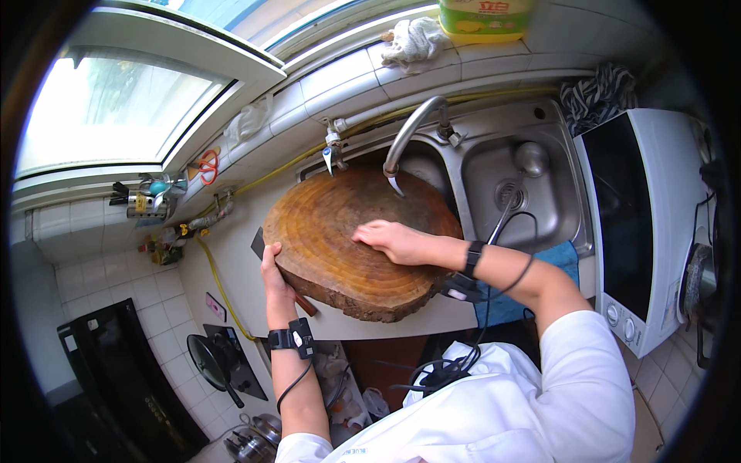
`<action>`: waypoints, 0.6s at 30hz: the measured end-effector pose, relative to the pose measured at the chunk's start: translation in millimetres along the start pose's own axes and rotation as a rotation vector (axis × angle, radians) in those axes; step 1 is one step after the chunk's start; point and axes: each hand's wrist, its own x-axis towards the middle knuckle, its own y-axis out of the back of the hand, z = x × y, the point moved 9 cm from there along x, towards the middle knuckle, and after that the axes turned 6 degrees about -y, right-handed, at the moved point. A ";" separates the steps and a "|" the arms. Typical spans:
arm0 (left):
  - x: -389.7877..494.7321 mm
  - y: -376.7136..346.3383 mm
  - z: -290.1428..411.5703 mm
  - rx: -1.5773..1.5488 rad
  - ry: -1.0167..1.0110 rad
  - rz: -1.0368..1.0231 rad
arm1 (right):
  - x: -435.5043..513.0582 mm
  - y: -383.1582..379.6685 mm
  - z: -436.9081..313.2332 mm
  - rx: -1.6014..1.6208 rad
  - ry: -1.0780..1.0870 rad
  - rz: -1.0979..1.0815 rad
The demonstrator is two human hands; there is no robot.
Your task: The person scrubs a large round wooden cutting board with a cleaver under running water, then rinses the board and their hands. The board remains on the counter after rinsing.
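A thick round wooden chopping block (330,231), with growth rings and a rough bark edge, is tilted over the counter and the left sink basin (425,165). My left hand (274,272) grips its left rim, thumb on top. My right hand (396,242) rests on the upper face with bunched fingers; whether anything is under them is hidden. Just above the block hangs the end of a curved metal faucet (399,144). Partly covered by the block, a knife shows its dark blade (258,245) and brown handle (305,304) near my left hand.
In the right sink basin (544,217) lies a metal ladle (531,160). A blue cloth (557,263) drapes over the counter edge beside a white microwave oven (660,231). Cables hang from both wrist straps. A frying pan (208,362) sits on a cooktop at lower left.
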 end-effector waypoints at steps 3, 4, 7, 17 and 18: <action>1.4 3.5 -1.0 0.001 -0.026 0.021 | -12.2 -14.9 14.9 -0.131 -0.218 -0.252; 2.1 3.5 -2.2 -0.006 -0.021 0.019 | -9.5 -13.1 8.6 -0.123 -0.177 -0.203; 4.6 0.4 -4.4 -0.024 -0.009 -0.012 | 16.8 -12.4 -11.5 -0.090 0.035 -0.043; 10.8 5.1 -9.2 -0.020 -0.003 -0.019 | 2.8 -2.8 -8.0 -0.068 -0.021 -0.172; 10.5 6.7 -9.1 -0.032 0.001 0.004 | 16.5 -6.3 -11.5 -0.040 0.029 -0.122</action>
